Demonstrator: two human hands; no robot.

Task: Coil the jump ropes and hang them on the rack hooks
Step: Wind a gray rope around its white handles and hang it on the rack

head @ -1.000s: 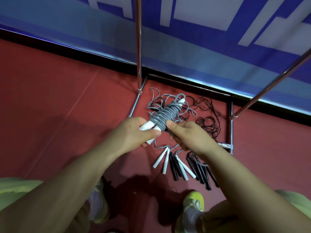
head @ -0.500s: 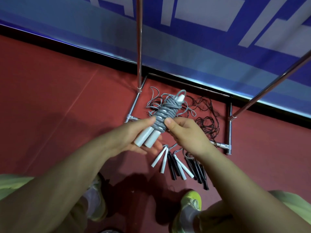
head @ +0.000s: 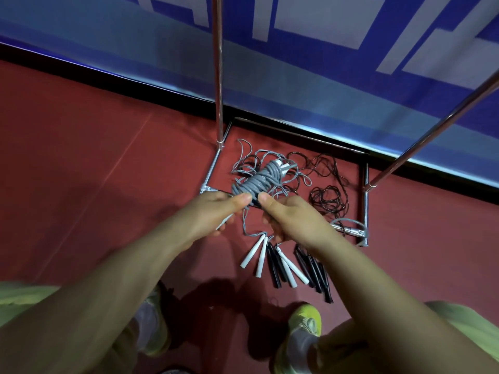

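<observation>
Held mid-frame between left hand (head: 213, 211) and right hand (head: 290, 214), both pinching the near end of the grey coiled jump rope (head: 256, 180): likely light, soft and springy, apt to unwind, so best gripped across the wraps near the white handles.

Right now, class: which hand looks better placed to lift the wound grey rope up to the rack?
Probably the left hand: it grips the white handles of the grey rope bundle, and the near rack upright rises on its side. The right hand only pinches the coil.
</observation>
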